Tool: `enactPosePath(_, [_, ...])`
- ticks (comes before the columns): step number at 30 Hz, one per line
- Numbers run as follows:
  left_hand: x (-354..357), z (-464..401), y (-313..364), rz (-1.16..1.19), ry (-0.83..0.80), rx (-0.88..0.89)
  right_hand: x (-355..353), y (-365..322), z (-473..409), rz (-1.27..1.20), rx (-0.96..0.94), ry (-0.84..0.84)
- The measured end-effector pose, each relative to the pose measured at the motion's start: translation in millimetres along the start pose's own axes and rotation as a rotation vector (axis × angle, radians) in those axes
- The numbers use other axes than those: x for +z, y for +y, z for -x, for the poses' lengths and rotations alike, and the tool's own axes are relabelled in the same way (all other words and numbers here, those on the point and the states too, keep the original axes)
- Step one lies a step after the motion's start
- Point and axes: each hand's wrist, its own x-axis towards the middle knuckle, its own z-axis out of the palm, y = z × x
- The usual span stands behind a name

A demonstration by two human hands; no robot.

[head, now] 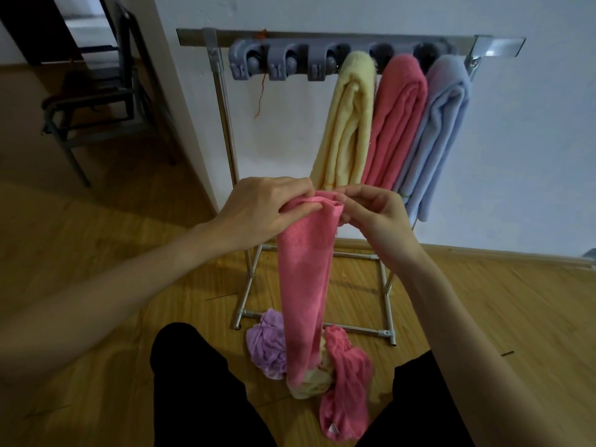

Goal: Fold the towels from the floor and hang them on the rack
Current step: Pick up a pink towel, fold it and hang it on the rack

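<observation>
Metal rack [222,101] stands by the wall. Three folded towels already hang on it: a yellow towel [346,124], a pink towel [398,121] and a blue towel [435,133]. Both hands hold up a long pink one [304,285]. Left hand [261,209] and right hand [374,214] pinch its top edge. Three more wait on the floor: purple towel [267,346], pale yellow towel [311,383], crumpled pink towel [345,391].

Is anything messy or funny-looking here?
Yes. Crumpled towels lie heaped on the floor by the rack's feet: a purple one, a yellowish one and a pink one. A loose orange thread also dangles from the rack's top bar.
</observation>
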Motion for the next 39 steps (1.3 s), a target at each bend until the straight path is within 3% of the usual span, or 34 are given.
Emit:
enactPosePath(4, [2, -2, 2, -0.008, 0.048, -0.065, -2, -3, 2, -0.040, -0.002, -0.039])
enactPosePath(13, [0, -4, 4, -0.039, 0.120, -0.182, 9, -3, -4, 0.176, -0.161, -0.004])
enactPosePath(20, [-4, -3, 1, -0.095, 0.128, -0.121, 13, 2, -16, 0.184, -0.146, 0.059])
enactPosePath(26, [-12, 1, -6, 0.103, 0.137, -0.116, 18, 2, -25, 0.124, -0.088, 0.149])
enactPosePath(30, [-8, 14, -13, 0.154, 0.235, -0.163, 26, -2, -27, 0.133, -0.061, 0.146])
enactPosePath(34, [12, 47, -25, 0.350, 0.319, -0.429, 37, -4, -28, 0.133, -0.066, 0.191])
enactPosePath(37, [51, 81, -28, 0.694, 0.085, -0.756, 46, 0, -26, 0.108, -0.037, 0.223])
enactPosePath(39, [82, 101, -26, 0.855, -0.074, -0.862, 50, 4, -23, 0.077, 0.000, 0.240])
